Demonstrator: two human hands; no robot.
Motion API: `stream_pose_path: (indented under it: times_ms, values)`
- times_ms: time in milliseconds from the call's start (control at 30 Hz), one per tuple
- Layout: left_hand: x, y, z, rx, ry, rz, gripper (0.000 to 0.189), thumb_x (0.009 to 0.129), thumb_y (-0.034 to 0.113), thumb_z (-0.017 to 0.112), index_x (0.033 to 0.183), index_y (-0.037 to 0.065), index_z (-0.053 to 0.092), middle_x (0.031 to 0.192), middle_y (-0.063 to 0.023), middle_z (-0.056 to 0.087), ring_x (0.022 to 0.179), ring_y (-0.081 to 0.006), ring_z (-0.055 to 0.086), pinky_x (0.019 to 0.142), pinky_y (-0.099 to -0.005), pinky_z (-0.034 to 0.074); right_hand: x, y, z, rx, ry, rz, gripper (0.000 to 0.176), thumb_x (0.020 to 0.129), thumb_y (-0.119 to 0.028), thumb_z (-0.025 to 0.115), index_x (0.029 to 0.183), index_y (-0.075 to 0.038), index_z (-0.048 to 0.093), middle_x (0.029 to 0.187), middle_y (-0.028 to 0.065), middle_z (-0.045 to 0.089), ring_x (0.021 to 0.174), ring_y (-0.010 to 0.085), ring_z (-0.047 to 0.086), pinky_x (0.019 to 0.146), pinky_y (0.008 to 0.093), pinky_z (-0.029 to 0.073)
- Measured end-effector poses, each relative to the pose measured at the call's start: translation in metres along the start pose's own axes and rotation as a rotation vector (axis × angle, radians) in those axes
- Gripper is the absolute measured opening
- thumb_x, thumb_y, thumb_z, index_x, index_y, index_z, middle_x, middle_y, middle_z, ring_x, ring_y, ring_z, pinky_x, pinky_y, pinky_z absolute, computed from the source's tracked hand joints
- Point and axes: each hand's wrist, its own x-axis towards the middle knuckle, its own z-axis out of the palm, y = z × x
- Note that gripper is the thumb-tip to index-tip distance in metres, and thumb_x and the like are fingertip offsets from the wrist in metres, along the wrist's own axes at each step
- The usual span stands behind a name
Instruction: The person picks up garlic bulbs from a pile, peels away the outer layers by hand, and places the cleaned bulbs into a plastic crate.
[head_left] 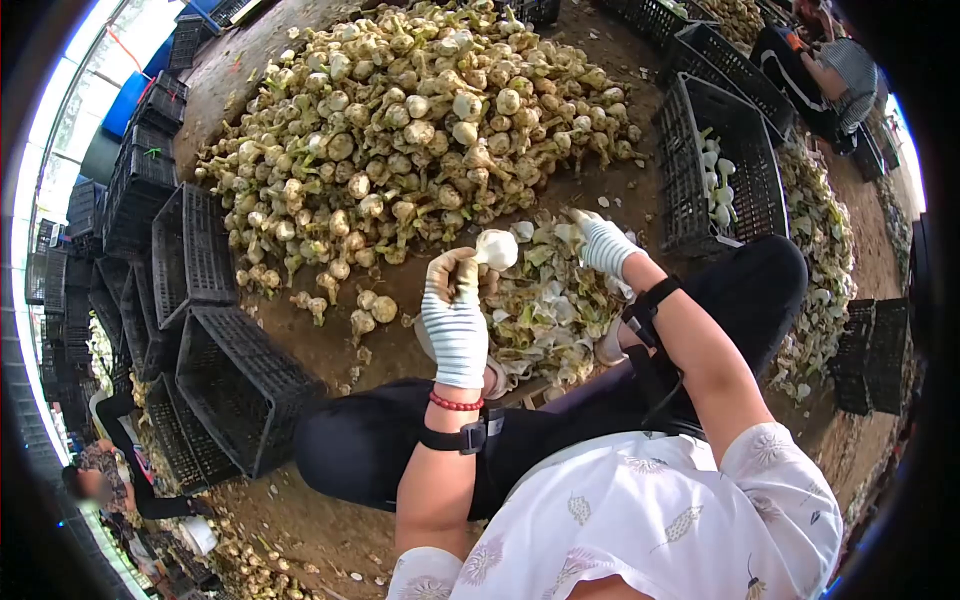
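Note:
My left hand (455,318), in a striped glove with stained fingers, is closed on a garlic bulb (496,250). The bulb is white and clean, held up by its stem side in front of me. To its right, my right hand (604,245) in a matching glove reaches out over a heap of garlic peelings (545,310). Its fingers are stretched forward, and I see nothing held in them. Beyond both hands rises a large pile of unpeeled garlic (400,130), with dirty skins and stems still on.
A black plastic crate (725,165) with several cleaned bulbs (717,185) stands at the right. Other black crates (240,385) lie tipped or stacked at the left. More peelings (815,270) cover the ground at far right. Other people (840,85) sit at the upper right and lower left.

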Motion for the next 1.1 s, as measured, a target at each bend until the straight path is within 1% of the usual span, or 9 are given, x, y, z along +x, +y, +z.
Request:
stream_pose_path:
  times_ms: [67,133,200,467,600,667,767,867,1100]
  values:
    - [-0.004,0.001,0.006,0.038,-0.014,0.009,0.013,0.1,0.012,0.06,0.108,0.003,0.062,0.091,-0.0045,0.068,0.078,-0.0116,0.065,0.076,-0.0261,0.056,-0.009,-0.044,-0.027,-0.071,0.025,-0.087,0.035,0.092,-0.005,0.054,0.126,-0.004,0.06,0.111,0.0194,0.067,0.098,0.0359,0.065,0.082,0.0353,0.053]
    - [-0.001,0.0,0.01,0.439,0.0,0.429,0.011,0.098,0.007,0.061,0.108,0.002,0.064,0.097,-0.0051,0.068,0.087,-0.0133,0.064,0.082,-0.027,0.053,-0.016,-0.088,-0.054,0.197,-0.039,-0.121,0.035,0.09,-0.008,0.059,0.124,-0.005,0.061,0.109,0.019,0.067,0.099,0.0362,0.065,0.083,0.0378,0.053]
    - [-0.004,0.007,0.011,0.567,-0.036,0.409,0.022,0.091,-0.007,0.059,0.111,0.002,0.065,0.104,-0.0082,0.067,0.092,-0.0163,0.063,0.083,-0.0306,0.052,-0.03,-0.135,-0.081,0.293,-0.021,-0.309,0.035,0.087,-0.011,0.063,0.122,-0.006,0.062,0.105,0.0175,0.067,0.095,0.037,0.065,0.081,0.0401,0.054]
    - [-0.004,0.006,0.009,0.862,-0.23,0.75,0.037,0.082,-0.012,0.054,0.116,0.002,0.063,0.109,-0.0161,0.063,0.094,-0.0308,0.064,0.079,-0.0364,0.053,-0.04,-0.156,-0.07,-0.36,0.175,-0.405,0.02,0.08,-0.01,0.066,0.1,-0.009,0.065,0.086,0.0106,0.063,0.08,0.0316,0.064,0.07,0.0401,0.053]
    - [-0.005,0.015,0.012,0.762,-0.151,0.712,0.027,0.088,-0.009,0.06,0.112,0.004,0.064,0.104,-0.0131,0.065,0.096,-0.0281,0.064,0.086,-0.0347,0.053,-0.02,-0.127,-0.075,-0.04,0.356,-0.299,0.012,0.086,-0.017,0.065,0.087,-0.005,0.062,0.083,0.0127,0.064,0.075,0.0345,0.064,0.067,0.0402,0.054]
    - [0.0,0.007,0.009,0.616,-0.093,0.626,0.021,0.09,-0.008,0.062,0.107,0.004,0.064,0.102,-0.0122,0.065,0.091,-0.0252,0.065,0.08,-0.0323,0.053,-0.005,-0.084,-0.068,-0.013,0.149,-0.089,0.014,0.088,-0.017,0.063,0.092,-0.003,0.062,0.091,0.0149,0.067,0.082,0.0356,0.065,0.073,0.0415,0.054]
    - [0.005,0.0,0.011,0.578,-0.08,0.559,0.019,0.091,-0.008,0.061,0.106,0.003,0.064,0.102,-0.0117,0.065,0.09,-0.0238,0.065,0.08,-0.0312,0.052,-0.005,-0.019,-0.043,-0.247,0.122,-0.339,0.016,0.088,-0.014,0.062,0.098,-0.001,0.062,0.103,0.0184,0.067,0.092,0.0358,0.064,0.08,0.0425,0.052]
    - [0.005,-0.003,0.021,0.597,-0.076,0.563,0.018,0.091,-0.008,0.061,0.106,0.002,0.064,0.1,-0.0114,0.065,0.089,-0.0229,0.064,0.08,-0.0309,0.052,-0.01,-0.05,-0.069,-0.036,-0.049,-0.044,0.017,0.086,-0.01,0.062,0.101,-0.001,0.062,0.108,0.02,0.064,0.097,0.0364,0.063,0.084,0.0441,0.05]
    - [0.007,0.001,0.044,0.752,-0.055,0.515,0.018,0.09,-0.005,0.063,0.107,0.003,0.063,0.099,-0.0118,0.062,0.084,-0.0233,0.062,0.074,-0.0316,0.052,-0.029,-0.082,-0.079,0.111,0.025,-0.113,0.013,0.087,-0.01,0.063,0.098,-0.003,0.063,0.091,0.0169,0.063,0.086,0.0365,0.062,0.076,0.0405,0.05]
